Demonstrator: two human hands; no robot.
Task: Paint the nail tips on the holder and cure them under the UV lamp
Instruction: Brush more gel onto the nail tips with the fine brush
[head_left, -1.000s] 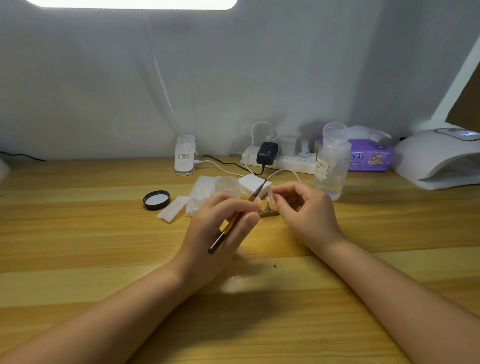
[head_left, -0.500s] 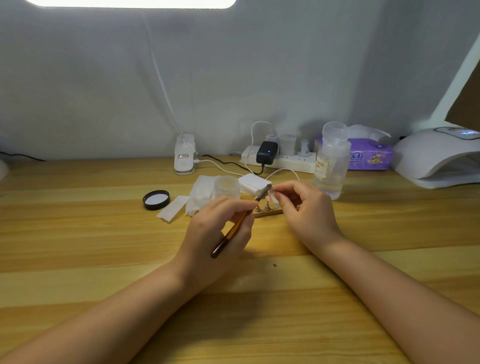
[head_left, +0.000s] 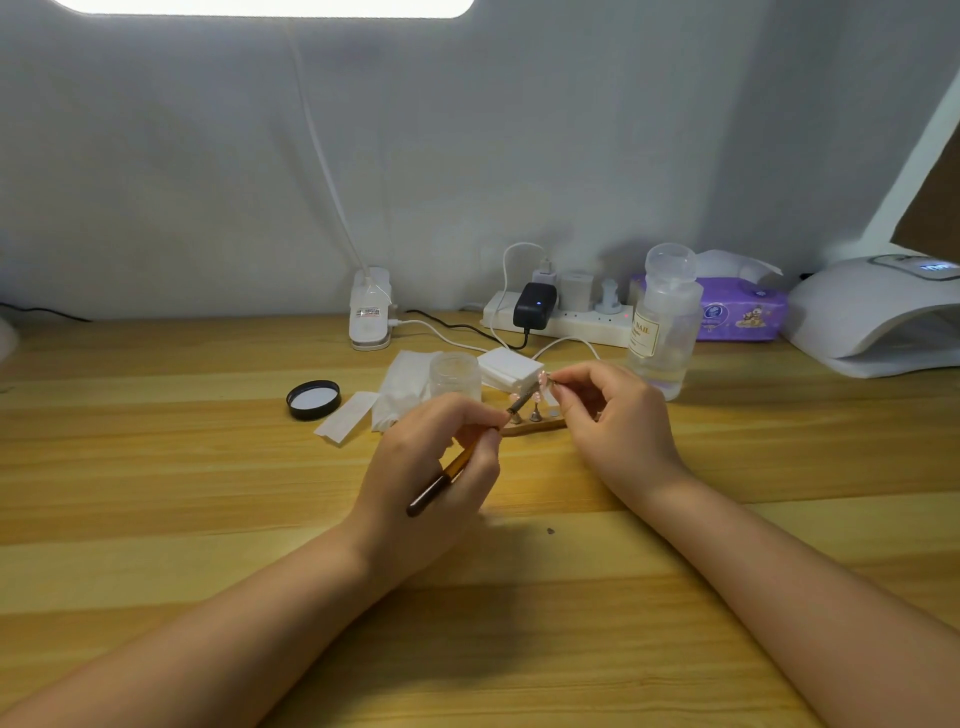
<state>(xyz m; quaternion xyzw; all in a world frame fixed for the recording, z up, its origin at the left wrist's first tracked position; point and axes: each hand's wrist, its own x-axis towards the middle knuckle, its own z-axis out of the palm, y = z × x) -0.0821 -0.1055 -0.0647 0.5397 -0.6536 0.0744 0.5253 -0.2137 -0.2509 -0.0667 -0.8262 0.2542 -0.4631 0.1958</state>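
My left hand (head_left: 431, 467) grips a thin brown nail brush (head_left: 451, 467), whose bristle end points up and right to a small pink nail tip (head_left: 543, 381). My right hand (head_left: 615, 426) pinches the little metal stand of that nail tip and holds it raised above the wooden holder (head_left: 535, 427). Two more small metal stands sit on the holder. The white UV lamp (head_left: 878, 312) stands at the far right of the wooden table (head_left: 156, 493), its display lit.
Behind the hands are a clear jar (head_left: 455, 373), its black lid (head_left: 314, 399), white tissue and wipe pads (head_left: 509, 367), and a clear pump bottle (head_left: 664, 327). A power strip (head_left: 561, 318), a lamp base (head_left: 370, 312) and a purple tissue pack (head_left: 737, 312) line the wall.
Both hands have lifted slightly; the brush tip has risen from near the holder to the nail tip held by my right hand.
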